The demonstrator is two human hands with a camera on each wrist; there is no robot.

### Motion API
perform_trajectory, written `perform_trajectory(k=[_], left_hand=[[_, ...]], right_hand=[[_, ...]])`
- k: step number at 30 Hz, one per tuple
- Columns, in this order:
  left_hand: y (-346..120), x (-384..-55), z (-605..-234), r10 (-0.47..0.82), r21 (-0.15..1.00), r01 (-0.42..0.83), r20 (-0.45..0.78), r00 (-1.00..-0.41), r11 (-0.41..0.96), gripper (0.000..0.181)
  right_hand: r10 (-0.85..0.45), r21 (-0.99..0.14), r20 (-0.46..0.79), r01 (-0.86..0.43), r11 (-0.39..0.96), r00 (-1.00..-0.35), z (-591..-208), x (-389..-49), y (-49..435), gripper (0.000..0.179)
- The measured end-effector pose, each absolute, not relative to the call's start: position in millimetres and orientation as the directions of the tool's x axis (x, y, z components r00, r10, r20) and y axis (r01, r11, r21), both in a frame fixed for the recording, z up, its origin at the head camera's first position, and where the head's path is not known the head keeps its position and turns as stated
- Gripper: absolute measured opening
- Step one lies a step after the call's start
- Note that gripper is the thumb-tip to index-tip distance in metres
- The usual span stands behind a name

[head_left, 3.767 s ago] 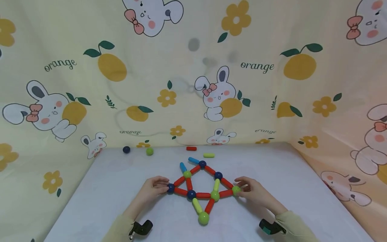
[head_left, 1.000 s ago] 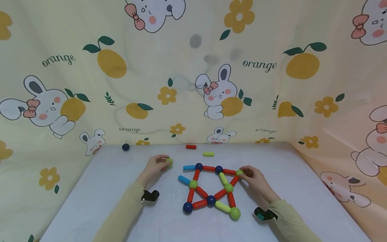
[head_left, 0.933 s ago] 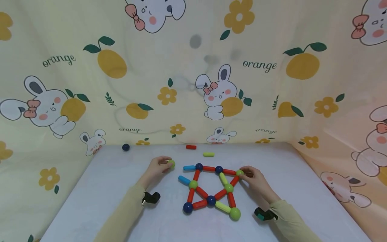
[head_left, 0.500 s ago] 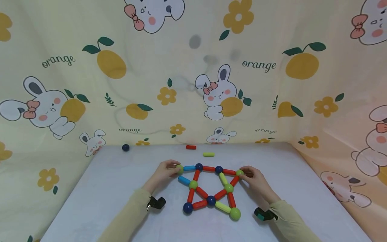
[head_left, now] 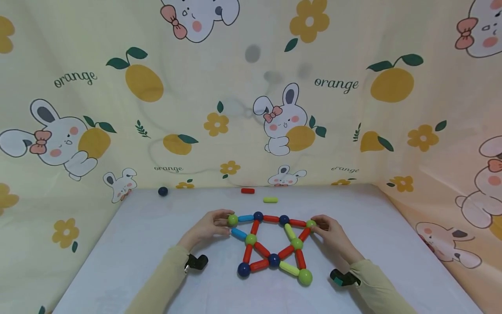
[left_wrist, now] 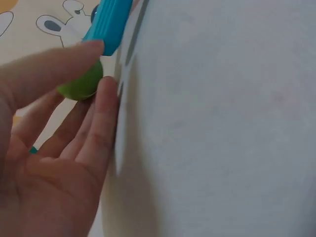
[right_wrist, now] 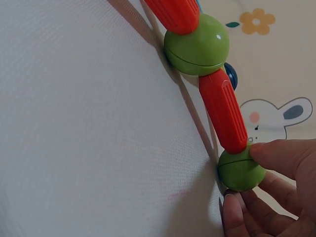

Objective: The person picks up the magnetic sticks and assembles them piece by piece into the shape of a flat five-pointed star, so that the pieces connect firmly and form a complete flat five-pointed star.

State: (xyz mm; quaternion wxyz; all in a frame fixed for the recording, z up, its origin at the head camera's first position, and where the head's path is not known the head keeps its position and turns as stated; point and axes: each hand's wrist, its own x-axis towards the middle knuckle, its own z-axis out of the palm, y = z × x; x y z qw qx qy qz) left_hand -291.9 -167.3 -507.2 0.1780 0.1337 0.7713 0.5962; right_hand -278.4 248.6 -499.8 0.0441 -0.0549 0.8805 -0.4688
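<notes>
A flat framework of balls and rods [head_left: 262, 249] lies on the table. At its far left corner a green ball [head_left: 233, 220] meets the end of a blue rod [head_left: 245, 218]. My left hand [head_left: 206, 227] is beside that ball, its fingers extended behind it. In the left wrist view, the thumb tip is at the free end of a second blue rod [left_wrist: 109, 27], with the green ball [left_wrist: 84, 84] behind. My right hand [head_left: 333, 233] pinches the green ball [right_wrist: 241, 170] at the right corner between thumb and fingers; a red rod [right_wrist: 223, 111] joins it to another green ball [right_wrist: 197, 45].
Toward the back of the white table [head_left: 137, 270] lie a loose dark blue ball [head_left: 163, 191], a red rod [head_left: 248, 191] and a yellow-green rod [head_left: 270, 200]. A printed curtain [head_left: 235, 96] hangs behind the table.
The framework was turned, and my left hand brought a loose green ball rightward to the far blue rod's end. Since then its thumb has moved off the ball toward the nearer blue rod.
</notes>
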Motion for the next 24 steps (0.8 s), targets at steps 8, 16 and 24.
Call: perform_trajectory(k=[8, 16, 24], left_hand=[[-160.7, -287.9, -508.2, 0.344, 0.946, 0.044, -0.074, -0.936, 0.322, 0.056], [-156.1, -289.8, -508.5, 0.289, 0.904, 0.072, -0.059, -0.956, 0.422, 0.051], [-149.4, -286.5, -503.2, 0.237, 0.896, 0.039, -0.075, -0.968, 0.442, 0.049]], right_hand=[[-0.133, -0.827, -0.037, -0.044, 0.560, -0.990, -499.8, -278.9, 248.4, 0.035], [-0.145, -0.827, -0.024, -0.062, 0.559, -0.989, -498.8, -277.4, 247.8, 0.035], [-0.140, -0.824, -0.024, -0.060, 0.563, -0.990, -498.6, -279.3, 248.4, 0.035]])
